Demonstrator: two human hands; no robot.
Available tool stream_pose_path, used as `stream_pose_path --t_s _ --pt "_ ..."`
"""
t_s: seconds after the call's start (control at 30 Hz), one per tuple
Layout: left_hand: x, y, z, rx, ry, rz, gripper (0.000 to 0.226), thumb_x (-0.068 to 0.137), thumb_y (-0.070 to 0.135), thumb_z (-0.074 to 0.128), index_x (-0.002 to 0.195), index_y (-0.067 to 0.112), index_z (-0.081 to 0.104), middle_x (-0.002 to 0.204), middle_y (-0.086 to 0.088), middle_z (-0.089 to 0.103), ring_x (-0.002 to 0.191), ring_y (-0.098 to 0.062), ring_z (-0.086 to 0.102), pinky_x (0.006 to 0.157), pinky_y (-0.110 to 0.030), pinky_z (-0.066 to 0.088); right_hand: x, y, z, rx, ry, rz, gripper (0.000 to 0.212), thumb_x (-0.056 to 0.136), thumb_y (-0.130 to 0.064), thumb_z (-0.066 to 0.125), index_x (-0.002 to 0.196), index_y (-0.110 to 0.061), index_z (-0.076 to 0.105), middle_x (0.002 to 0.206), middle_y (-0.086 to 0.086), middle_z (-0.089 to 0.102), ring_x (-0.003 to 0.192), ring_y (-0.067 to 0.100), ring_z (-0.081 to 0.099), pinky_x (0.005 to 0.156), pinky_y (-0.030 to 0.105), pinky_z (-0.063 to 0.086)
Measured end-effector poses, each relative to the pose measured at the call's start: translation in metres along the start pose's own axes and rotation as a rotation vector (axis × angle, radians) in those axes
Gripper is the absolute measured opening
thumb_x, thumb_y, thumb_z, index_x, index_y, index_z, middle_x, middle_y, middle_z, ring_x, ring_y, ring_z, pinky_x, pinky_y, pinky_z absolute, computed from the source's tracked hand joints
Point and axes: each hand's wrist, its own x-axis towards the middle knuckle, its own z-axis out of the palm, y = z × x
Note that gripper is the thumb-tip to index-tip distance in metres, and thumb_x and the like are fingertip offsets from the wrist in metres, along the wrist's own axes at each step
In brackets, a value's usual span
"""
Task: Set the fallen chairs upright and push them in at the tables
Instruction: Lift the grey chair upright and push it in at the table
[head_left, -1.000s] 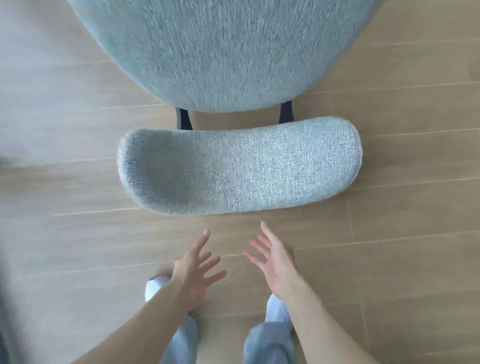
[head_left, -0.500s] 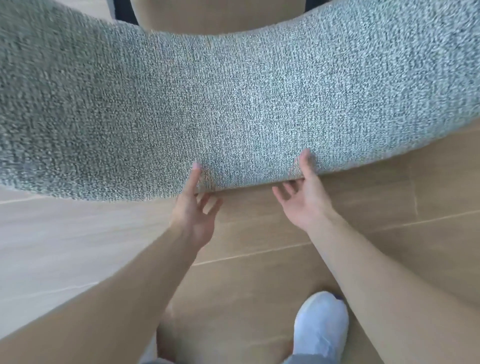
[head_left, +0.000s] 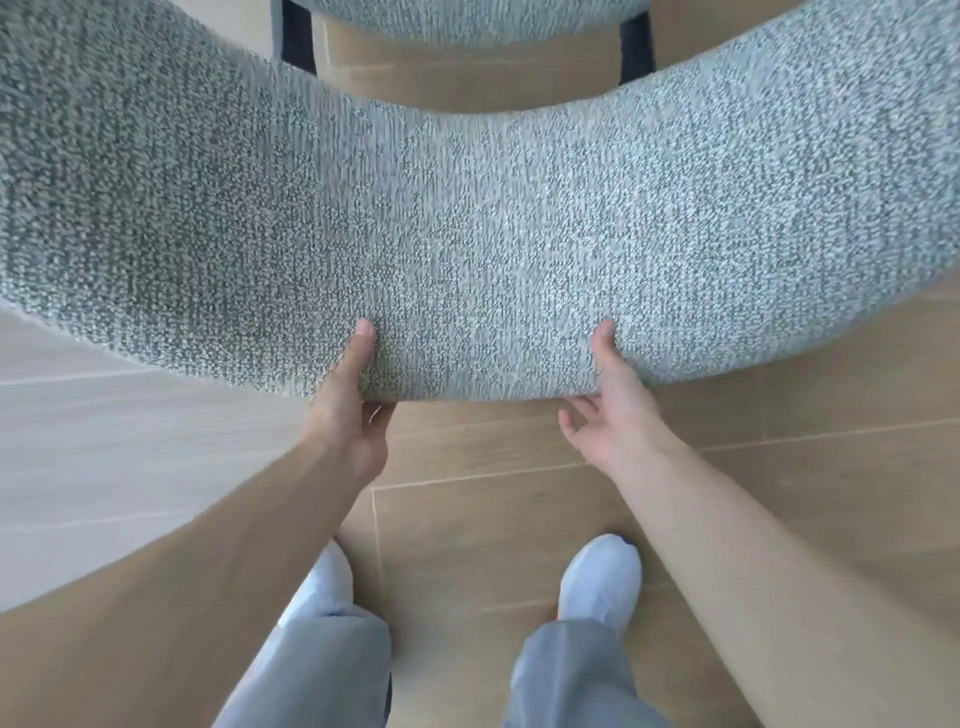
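Chair backrest (head_left: 493, 234) gripped along its near edge by left hand (head_left: 353, 415) and right hand (head_left: 613, 410), thumbs on top, lifting and pushing-in not done.

1 head-worn camera looks steeply down, very near the chair backrest (head_left: 478, 234) and floor (head_left: 519, 519).

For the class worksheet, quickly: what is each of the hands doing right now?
Left hand: grips the lower edge of the chair backrest, thumb on top.
Right hand: grips the same edge, thumb on top, fingers underneath.
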Motion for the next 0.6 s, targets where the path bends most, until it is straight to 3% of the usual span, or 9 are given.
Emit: stream_pose_path --t_s 0.07,0.13,0.2,0.27,0.33,0.43,0.6 --pt "-0.046 0.022 0.004 0.027 0.037 -0.012 0.033 0.079 0.043 0.076 0.101 0.02 0.066 0.113 -0.004 0.069 0.105 -0.019 0.065 0.102 -0.035 0.049 -0.051 -0.016 -0.006 -0.034 0.053 0.03 0.086 0.058 -0.067 0.074 0.128 -0.022 0.05 0.118 0.001 0.052 0.105 0.02 0.055 0.092 0.04 0.049" --pt "-0.102 0.047 0.015 0.046 0.086 -0.046 0.037 0.075 0.046 0.078 0.101 0.023 0.064 0.115 -0.004 0.068 0.106 -0.02 0.064 0.094 -0.034 0.051 -0.107 -0.042 -0.014 -0.062 0.092 0.038 0.098 0.056 -0.069 0.074 0.135 -0.019 0.045 0.113 0.002 0.054 0.106 0.021 0.055 0.093 0.039 0.049" --pt "-0.157 0.075 0.037 0.066 0.134 -0.07 0.046 0.07 0.05 0.08 0.103 0.023 0.064 0.115 -0.005 0.068 0.104 -0.021 0.064 0.087 -0.036 0.053 -0.163 -0.079 -0.021 -0.063 0.103 0.019 0.109 0.053 -0.072 0.074 0.141 -0.019 0.039 0.124 0.005 0.053 0.113 0.024 0.053 0.095 0.039 0.047" --pt "-0.205 0.11 0.066 0.068 0.168 -0.068 0.061 0.065 0.054 0.083 0.112 0.02 0.063 0.113 -0.006 0.069 0.099 -0.022 0.066 0.079 -0.037 0.054 -0.215 -0.124 -0.019 -0.043 0.115 -0.002 0.12 0.05 -0.072 0.075 0.148 -0.018 0.034 0.141 0.008 0.047 0.125 0.028 0.048 0.107 0.043 0.041" --pt "-0.245 0.148 0.097 0.083 0.181 -0.061 0.074 0.061 0.059 0.084 0.117 0.016 0.06 0.111 -0.008 0.069 0.095 -0.024 0.067 0.078 -0.04 0.056 -0.259 -0.17 -0.014 -0.016 0.13 -0.036 0.12 0.054 -0.07 0.078 0.151 -0.017 0.031 0.149 0.009 0.041 0.132 0.03 0.043 0.112 0.043 0.036" --pt "-0.286 0.211 0.145 0.053 0.231 -0.005 0.085 0.055 0.062 0.087 0.118 0.013 0.058 0.11 -0.009 0.069 0.097 -0.03 0.067 0.087 -0.047 0.057 -0.308 -0.237 0.005 -0.017 0.134 -0.115 0.111 0.061 -0.068 0.078 0.15 -0.017 0.035 0.15 0.009 0.042 0.134 0.033 0.042 0.109 0.043 0.037" --pt "-0.312 0.288 0.204 -0.034 0.369 0.103 0.095 0.045 0.06 0.092 0.12 0.014 0.056 0.106 -0.004 0.066 0.095 -0.031 0.064 0.087 -0.044 0.056 -0.34 -0.306 0.048 0.076 0.182 -0.311 0.102 0.065 -0.058 0.082 0.144 -0.012 0.038 0.143 0.015 0.05 0.122 0.034 0.054 0.103 0.044 0.047"
